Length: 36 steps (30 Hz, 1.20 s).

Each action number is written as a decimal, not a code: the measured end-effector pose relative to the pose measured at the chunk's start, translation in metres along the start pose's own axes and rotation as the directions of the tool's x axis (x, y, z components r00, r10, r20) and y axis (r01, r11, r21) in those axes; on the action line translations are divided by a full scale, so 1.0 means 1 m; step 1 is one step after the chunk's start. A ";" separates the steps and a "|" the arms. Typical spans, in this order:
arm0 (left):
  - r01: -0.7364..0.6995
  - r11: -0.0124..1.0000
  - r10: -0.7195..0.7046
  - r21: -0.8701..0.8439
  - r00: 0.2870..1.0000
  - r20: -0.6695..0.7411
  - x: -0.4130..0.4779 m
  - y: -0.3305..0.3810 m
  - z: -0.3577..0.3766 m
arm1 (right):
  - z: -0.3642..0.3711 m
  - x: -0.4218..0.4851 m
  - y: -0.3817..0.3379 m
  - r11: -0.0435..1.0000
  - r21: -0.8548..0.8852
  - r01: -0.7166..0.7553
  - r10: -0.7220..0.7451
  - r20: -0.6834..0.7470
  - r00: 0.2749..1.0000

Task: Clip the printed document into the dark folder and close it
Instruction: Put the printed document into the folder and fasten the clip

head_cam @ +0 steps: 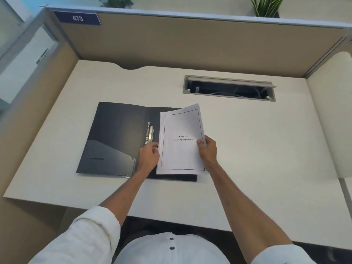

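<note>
From my head view, the dark folder (pixel 118 138) lies open at frame centre-left on the desk (pixel 247 149). My right hand (pixel 207 151) pinches the printed document (pixel 181 149) over its right half; my left hand (pixel 149 154), loosely curled, steadies the sheet's left edge beside the metal clip (pixel 150 132). Clipping and closing remain.

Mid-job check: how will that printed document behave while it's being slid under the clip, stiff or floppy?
Probably floppy: the document's far corner already curls up while the right hand grips one edge. It looks like a thin, light stack, so it may sag or fan. The left hand near the clip could steady the binding edge.
</note>
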<state>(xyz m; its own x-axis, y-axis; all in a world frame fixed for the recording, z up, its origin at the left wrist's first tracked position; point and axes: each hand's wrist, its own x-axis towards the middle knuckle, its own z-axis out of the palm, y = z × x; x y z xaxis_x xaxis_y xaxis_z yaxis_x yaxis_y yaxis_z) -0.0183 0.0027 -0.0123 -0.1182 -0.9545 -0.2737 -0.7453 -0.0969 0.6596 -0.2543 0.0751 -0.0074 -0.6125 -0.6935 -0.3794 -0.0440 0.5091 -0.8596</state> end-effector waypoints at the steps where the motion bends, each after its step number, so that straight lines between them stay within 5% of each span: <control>1: 0.022 1.000 -0.022 0.004 1.000 0.003 0.001 -0.005 -0.004 | 0.006 0.000 0.000 1.000 0.001 -0.011 0.011 0.004 1.000; 23: -0.013 0.997 0.015 0.082 1.000 -0.027 0.008 -0.045 -0.027 | 0.065 -0.005 0.009 0.988 -0.034 -0.152 0.151 -0.013 0.988; 36: -0.065 0.995 0.066 0.077 0.998 -0.013 0.009 -0.051 -0.024 | 0.063 -0.003 -0.002 0.885 -0.465 -0.007 -0.037 -0.085 0.996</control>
<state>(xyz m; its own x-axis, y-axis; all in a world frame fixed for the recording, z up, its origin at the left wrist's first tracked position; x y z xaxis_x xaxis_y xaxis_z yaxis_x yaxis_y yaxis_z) 0.0342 -0.0074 -0.0316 -0.1586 -0.9625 -0.2202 -0.7844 -0.0126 0.6201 -0.2027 0.0437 -0.0267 -0.6755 -0.6657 -0.3170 -0.4018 0.6928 -0.5988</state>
